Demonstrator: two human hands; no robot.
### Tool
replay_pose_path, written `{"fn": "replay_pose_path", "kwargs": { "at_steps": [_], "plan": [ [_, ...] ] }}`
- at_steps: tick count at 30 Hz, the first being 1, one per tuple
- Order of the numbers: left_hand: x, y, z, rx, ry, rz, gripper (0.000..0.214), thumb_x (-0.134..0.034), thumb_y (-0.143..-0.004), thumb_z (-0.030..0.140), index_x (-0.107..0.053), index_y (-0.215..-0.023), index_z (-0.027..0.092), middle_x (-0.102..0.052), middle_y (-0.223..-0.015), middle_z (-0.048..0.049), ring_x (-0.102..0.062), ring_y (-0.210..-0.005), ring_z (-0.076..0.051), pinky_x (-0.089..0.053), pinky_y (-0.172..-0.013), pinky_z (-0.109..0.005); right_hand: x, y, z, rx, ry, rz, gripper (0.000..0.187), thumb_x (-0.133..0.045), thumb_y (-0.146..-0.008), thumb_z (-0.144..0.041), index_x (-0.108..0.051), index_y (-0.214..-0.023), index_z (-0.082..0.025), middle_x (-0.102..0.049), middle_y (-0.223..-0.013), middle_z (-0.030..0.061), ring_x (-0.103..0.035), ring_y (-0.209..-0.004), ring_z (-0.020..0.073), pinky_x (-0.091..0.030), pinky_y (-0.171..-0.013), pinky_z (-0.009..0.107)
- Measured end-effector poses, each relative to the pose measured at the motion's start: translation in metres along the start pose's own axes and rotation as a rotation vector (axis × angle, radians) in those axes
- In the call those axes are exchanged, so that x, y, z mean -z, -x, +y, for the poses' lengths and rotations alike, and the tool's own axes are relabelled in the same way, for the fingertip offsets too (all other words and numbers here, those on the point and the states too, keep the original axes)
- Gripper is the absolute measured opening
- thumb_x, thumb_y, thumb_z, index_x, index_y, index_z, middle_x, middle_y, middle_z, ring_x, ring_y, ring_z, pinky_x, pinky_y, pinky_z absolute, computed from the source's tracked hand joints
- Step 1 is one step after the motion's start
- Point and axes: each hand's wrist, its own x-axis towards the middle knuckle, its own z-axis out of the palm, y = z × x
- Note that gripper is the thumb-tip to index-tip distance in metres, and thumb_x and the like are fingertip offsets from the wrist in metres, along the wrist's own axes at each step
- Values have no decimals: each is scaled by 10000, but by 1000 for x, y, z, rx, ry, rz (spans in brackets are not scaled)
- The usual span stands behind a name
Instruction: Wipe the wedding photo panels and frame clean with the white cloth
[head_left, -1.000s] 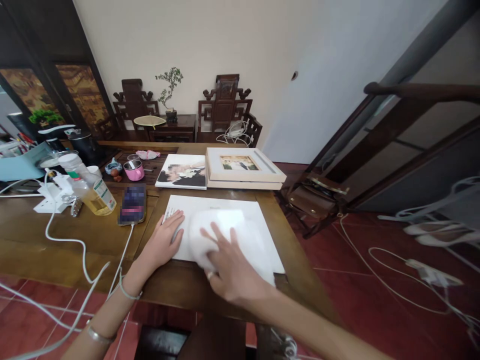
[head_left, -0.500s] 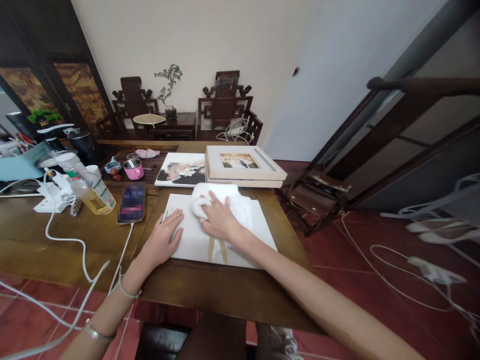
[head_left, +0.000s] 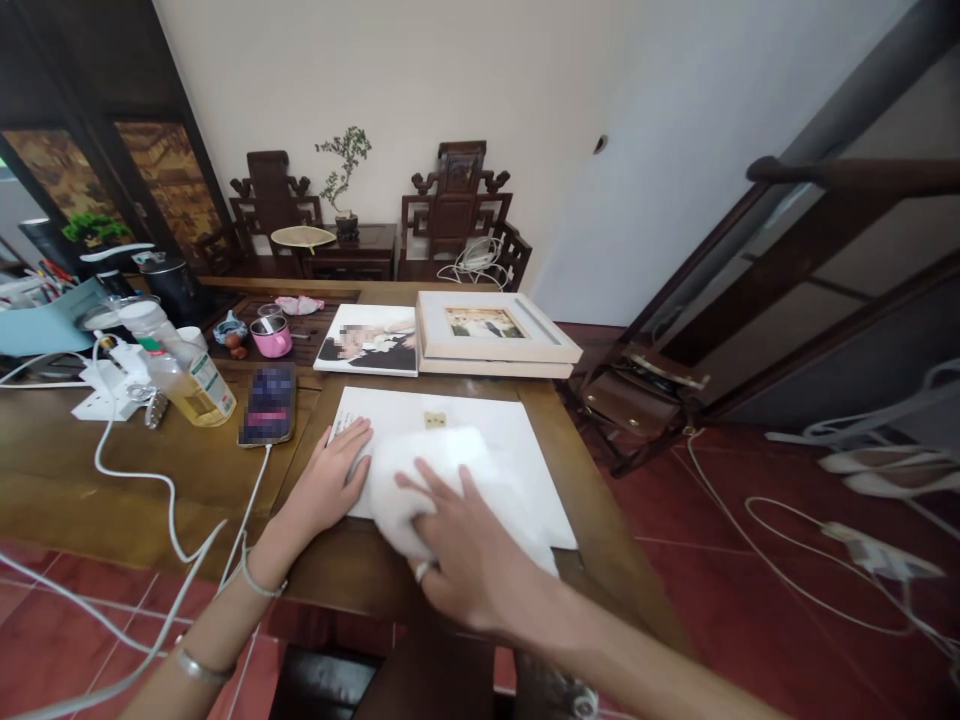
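A white board (head_left: 510,430) lies flat near the front edge of the wooden table, with small print at its left side. On it a small tan piece with dark dots (head_left: 435,419) shows beyond the cloth. My left hand (head_left: 335,474) rests on the board's left edge, fingers stretched out, holding nothing. A bunched white cloth (head_left: 397,480) is under my right hand (head_left: 469,545), its fingers pressed into the fabric. The cloth covers the board's front middle and hangs slightly past its near edge. My right palm is hidden from above.
Behind the board are a photo panel (head_left: 367,340) and stacked pale frames (head_left: 555,353). On the left stand a phone (head_left: 268,405) on a cable, a bottle of yellow liquid (head_left: 199,385), a power strip (head_left: 101,400) and a pink cup (head_left: 271,337). Chair with bag (head_left: 626,405) at right.
My right hand has drawn the cloth toward me, from the board's far part to its near edge. The tan dotted piece is now uncovered, and the tan strips near the front are covered.
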Motion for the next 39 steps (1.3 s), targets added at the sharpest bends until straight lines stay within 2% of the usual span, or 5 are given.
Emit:
{"fn": "replay_pose_path", "kwargs": {
  "at_steps": [8,15,21,32,39],
  "plan": [
    [13,-3,3,162,417,296,413,-418,-924,336,-486,-1288,153,-508,-1353,-113,-450,-1272,-227,-330,-1082,-389,11,-90,32,-143,174,240,429,-487,-794,-252,-591,-1183,-105,-318,-1462,196,-139,-1360,433,-111,-989,725],
    [15,-4,-4,373,792,468,496,-218,-968,426,-430,-1314,141,-477,-1380,-120,-445,-1277,-218,-384,-1045,-393,-10,-44,-21,385,181,140,353,-556,-754,-299,-672,-1046,-139,-320,-1463,184,-208,-1341,435,-129,-1032,670],
    [15,-1,8,225,407,350,434,-291,-962,369,-495,-1280,155,-443,-1408,-111,-387,-1317,-224,-321,-1093,-415,1,-7,-17,191,66,26,373,-508,-774,-249,-634,-1094,-106,-477,-1346,214,-368,-1265,416,-220,-1009,655],
    [4,0,4,-28,-59,71,330,-388,-901,186,-597,-1156,182,-628,-1190,-106,-534,-1174,-250,-325,-1063,-491,25,-115,31,96,17,269,298,-377,-876,-214,-596,-1063,-137,-584,-1229,128,-413,-1237,292,-166,-1051,533],
    [2,2,0,-19,-45,80,369,-393,-896,181,-549,-1229,203,-556,-1308,-93,-467,-1258,-232,-316,-1063,-493,31,-101,56,28,-38,331,317,-349,-908,-251,-598,-1076,-149,-620,-1199,93,-536,-1115,256,-231,-1052,416]
  ]
}}
